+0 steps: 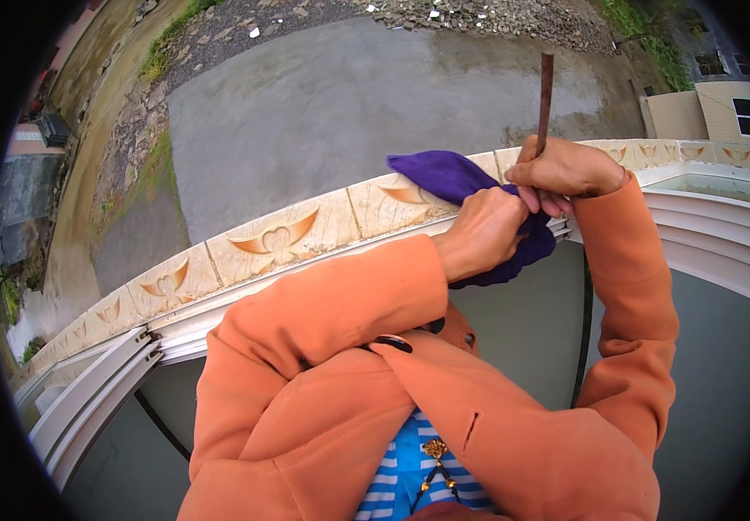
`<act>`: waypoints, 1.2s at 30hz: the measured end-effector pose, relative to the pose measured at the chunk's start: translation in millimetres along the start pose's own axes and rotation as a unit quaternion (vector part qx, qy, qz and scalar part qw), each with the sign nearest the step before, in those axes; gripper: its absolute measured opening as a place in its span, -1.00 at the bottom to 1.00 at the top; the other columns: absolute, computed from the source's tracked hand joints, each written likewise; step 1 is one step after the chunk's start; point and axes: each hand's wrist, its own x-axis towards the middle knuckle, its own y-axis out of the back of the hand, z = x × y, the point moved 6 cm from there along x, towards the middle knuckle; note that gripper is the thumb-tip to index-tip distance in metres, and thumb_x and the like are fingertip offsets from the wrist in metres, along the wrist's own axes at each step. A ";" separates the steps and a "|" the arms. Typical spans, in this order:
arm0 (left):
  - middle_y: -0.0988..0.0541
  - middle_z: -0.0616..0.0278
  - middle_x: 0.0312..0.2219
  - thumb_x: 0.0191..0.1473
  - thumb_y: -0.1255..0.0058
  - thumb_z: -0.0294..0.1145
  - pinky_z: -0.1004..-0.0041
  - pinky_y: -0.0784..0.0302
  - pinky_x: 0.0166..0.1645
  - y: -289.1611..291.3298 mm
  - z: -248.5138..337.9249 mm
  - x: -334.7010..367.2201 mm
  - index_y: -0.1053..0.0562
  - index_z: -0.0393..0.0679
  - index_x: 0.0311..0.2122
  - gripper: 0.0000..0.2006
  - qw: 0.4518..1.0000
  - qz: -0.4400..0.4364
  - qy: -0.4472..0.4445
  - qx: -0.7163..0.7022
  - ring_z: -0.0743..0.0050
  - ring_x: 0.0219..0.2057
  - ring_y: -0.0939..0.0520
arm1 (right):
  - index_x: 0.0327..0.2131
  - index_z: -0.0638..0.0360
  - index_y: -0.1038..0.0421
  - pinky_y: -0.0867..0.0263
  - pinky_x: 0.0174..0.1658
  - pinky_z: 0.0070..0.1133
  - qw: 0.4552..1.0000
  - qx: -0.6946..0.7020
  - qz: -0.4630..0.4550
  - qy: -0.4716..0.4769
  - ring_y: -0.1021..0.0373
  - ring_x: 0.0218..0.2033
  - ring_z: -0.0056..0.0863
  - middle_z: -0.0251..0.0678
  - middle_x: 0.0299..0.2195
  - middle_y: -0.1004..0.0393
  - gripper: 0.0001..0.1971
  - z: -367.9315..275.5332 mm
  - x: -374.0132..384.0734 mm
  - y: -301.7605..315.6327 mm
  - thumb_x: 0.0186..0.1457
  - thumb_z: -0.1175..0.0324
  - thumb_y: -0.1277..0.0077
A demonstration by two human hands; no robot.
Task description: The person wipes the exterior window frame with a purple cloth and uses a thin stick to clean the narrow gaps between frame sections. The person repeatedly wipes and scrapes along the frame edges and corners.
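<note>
A purple cloth [444,176] drapes over the window sill in front of me, part of it on the tiled ledge and part hanging on the near side. My left hand [485,230] is closed on the cloth, knuckles up. Just right of it, my right hand [566,171] grips a thin brown stick [546,100] that points up and away over the ledge. The stick's lower end is hidden by the hands. Both hands nearly touch, and the right hand's lower fingers lie against the cloth's edge.
White window frame tracks [305,273] run along the sill, with tan patterned tiles [279,233] beyond. Sliding frames stand at the left [101,395]. Far below outside lie a grey concrete slab [305,113] and a rubble heap [514,24]. A tiled building [709,120] stands far right.
</note>
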 end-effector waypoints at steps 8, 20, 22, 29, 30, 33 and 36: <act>-0.49 0.02 -0.48 -0.09 -0.01 -0.53 0.20 -0.50 -0.46 -42.9 32.1 2.6 -0.42 -0.38 -0.24 -0.75 0.991 0.076 -0.077 0.081 0.00 -0.48 -0.61 | -0.68 0.30 -0.31 -0.13 -0.59 -0.39 0.926 -0.116 0.342 0.109 -0.25 -0.74 -0.27 -0.13 -0.77 -0.27 -0.57 27.5 -72.0 -15.8 0.29 0.35 0.16; -0.52 0.04 -0.32 -0.17 -0.07 -0.56 0.25 -0.51 -0.33 99.0 8.2 -164.5 -0.53 -0.21 -0.23 -0.72 0.992 -0.035 0.091 0.076 0.04 -0.35 -0.61 | -0.56 0.16 -0.27 -0.16 -0.57 -0.71 0.929 0.259 0.047 0.261 -0.31 -0.63 -0.61 -0.25 -0.61 -0.43 -0.54 -43.0 -19.5 -127.7 0.37 0.12 0.33; -0.52 0.11 -0.31 -0.23 -0.06 -0.65 0.26 -0.50 -0.33 133.6 9.4 -205.4 -0.55 -0.16 -0.18 -0.61 0.988 0.045 0.127 0.071 0.07 -0.32 -0.60 | -0.57 0.18 -0.28 -0.16 -0.51 -0.68 0.937 0.202 -0.020 0.285 -0.26 -0.62 -0.63 -0.30 -0.61 -0.40 -0.54 -84.1 -5.3 -148.8 0.37 0.17 0.33; -0.53 0.06 -0.20 -0.22 -0.10 -0.76 0.37 -0.54 -0.13 196.8 23.7 -337.0 -0.55 -0.23 -0.14 -0.58 0.889 0.336 0.274 0.147 0.09 -0.21 -0.61 | -0.54 0.24 -0.28 -0.20 -0.44 -0.45 0.836 -0.010 -0.142 0.530 -0.22 -0.61 -0.34 -0.20 -0.65 -0.28 -0.62 -231.9 37.3 -233.8 0.35 0.28 0.30; -0.52 0.05 -0.18 -0.22 -0.10 -0.76 0.38 -0.53 -0.13 200.0 24.9 -353.9 -0.54 -0.23 -0.13 -0.57 0.859 0.380 0.300 0.164 0.09 -0.20 -0.61 | -0.54 0.24 -0.27 -0.21 -0.44 -0.41 0.822 -0.020 -0.148 0.549 -0.24 -0.60 -0.26 -0.18 -0.64 -0.29 -0.62 -251.1 42.9 -250.0 0.34 0.28 0.29; -0.50 0.03 -0.13 -0.20 -0.11 -0.76 0.36 -0.52 -0.10 208.5 26.1 -397.4 -0.53 -0.24 -0.09 -0.55 0.768 0.497 0.348 0.203 0.08 -0.18 -0.60 | -0.55 0.25 -0.27 -0.21 -0.44 -0.32 0.754 -0.029 -0.138 0.642 -0.28 -0.57 -0.06 -0.09 -0.62 -0.34 -0.64 -311.3 45.6 -298.6 0.32 0.28 0.25; -0.54 -0.01 -0.09 -0.08 -0.07 -0.73 0.33 -0.49 0.00 217.4 31.0 -414.9 -0.49 -0.27 -0.02 -0.57 0.721 0.530 0.339 0.289 0.03 -0.11 -0.60 | -0.52 0.30 -0.29 -0.20 -0.44 -0.24 0.740 -0.073 -0.103 0.661 -0.28 -0.48 0.10 0.03 -0.57 -0.34 -0.65 -350.0 51.9 -336.9 0.29 0.27 0.22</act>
